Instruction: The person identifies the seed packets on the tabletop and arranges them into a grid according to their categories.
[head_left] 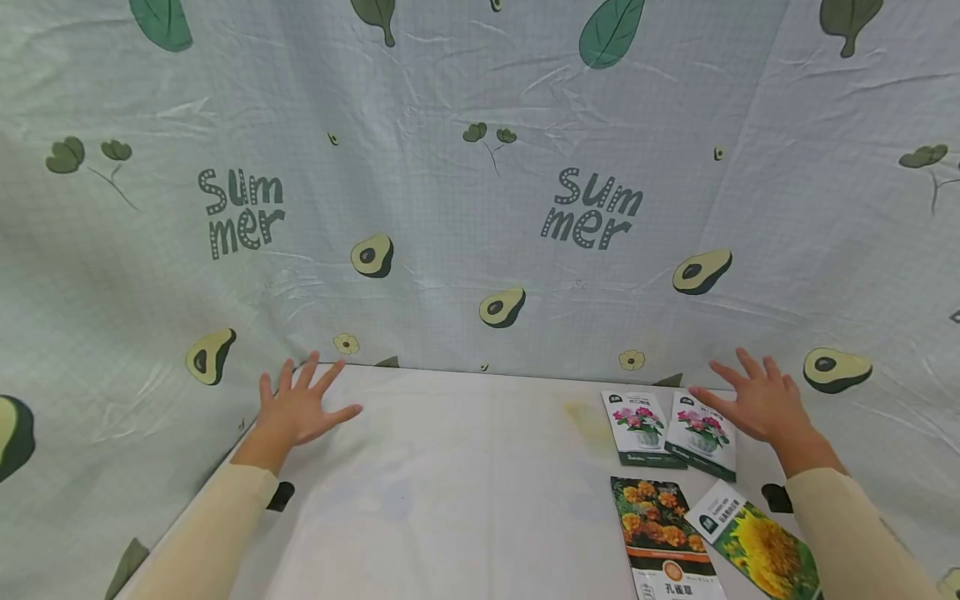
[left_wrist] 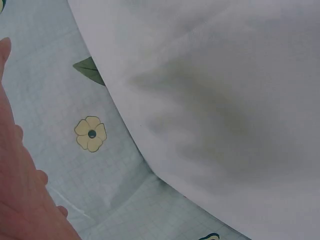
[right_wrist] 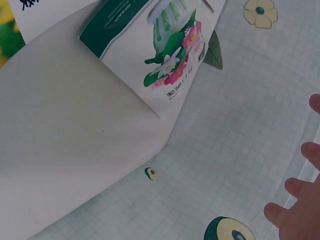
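My left hand [head_left: 294, 412] is held with fingers spread above the far left part of the white table [head_left: 450, 500], holding nothing. On the other side my right hand [head_left: 765, 404], fingers also spread and holding nothing, is nearest to two white packets with pink flowers. One of these flower packets [head_left: 637, 429] lies left of the other pink-flower packet [head_left: 703, 433], their edges meeting. Nearer the front is a packet with orange flowers [head_left: 660, 533]. Beside it a packet with a yellow flower [head_left: 765, 546] lies slanted, partly hidden by the right sleeve.
Behind the table hangs a pale cloth [head_left: 450, 208] printed with avocados, leaves and the word summer. It also runs along both sides of the table. A black band piece [head_left: 281, 497] shows at the left wrist, another black piece [head_left: 777, 498] at the right.
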